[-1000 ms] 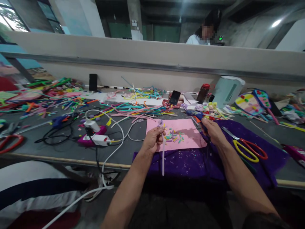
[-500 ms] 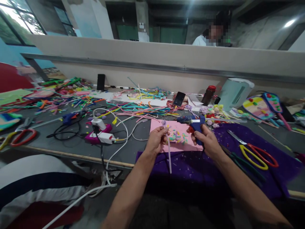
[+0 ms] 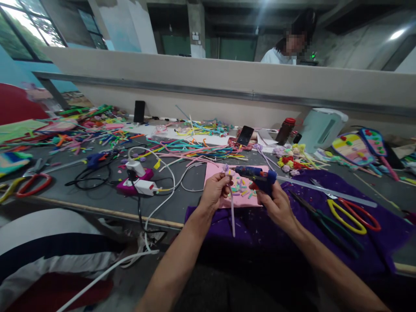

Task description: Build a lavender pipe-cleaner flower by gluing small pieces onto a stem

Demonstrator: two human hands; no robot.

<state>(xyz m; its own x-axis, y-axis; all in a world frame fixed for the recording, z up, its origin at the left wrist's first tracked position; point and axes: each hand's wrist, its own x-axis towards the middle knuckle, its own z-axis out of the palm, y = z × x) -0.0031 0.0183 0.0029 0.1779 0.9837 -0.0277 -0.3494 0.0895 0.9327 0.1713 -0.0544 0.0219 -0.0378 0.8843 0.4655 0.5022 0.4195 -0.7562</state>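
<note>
My left hand [image 3: 217, 189] is closed on a pale pipe cleaner [image 3: 232, 216], whose loose end hangs below the fingers. A small lilac curl [image 3: 225, 167] shows just above those fingertips. My right hand [image 3: 276, 200] grips a blue hot glue gun [image 3: 267, 177], its nozzle pointing left, close to the lilac curl; I cannot tell whether they touch. A long clear glue stick [image 3: 328, 190] extends from the gun's rear to the right. Beneath both hands, short coloured pipe cleaner snippets [image 3: 242, 186] lie on a pink sheet [image 3: 212, 170].
Scissors [image 3: 347, 212] and dark-handled pliers [image 3: 325, 223] rest on a purple cloth [image 3: 383, 234] at right. Left stands a power strip [image 3: 143, 187] with cables, near another glue gun [image 3: 95, 160]. Pipe cleaners [image 3: 195, 149], a phone [image 3: 245, 135] and a jug [image 3: 321, 130] line the back.
The glue gun has swung left and tilted, bringing its nozzle to the left fingertips. Its glue stick now slants down to the right over the cloth. My left hand has barely moved.
</note>
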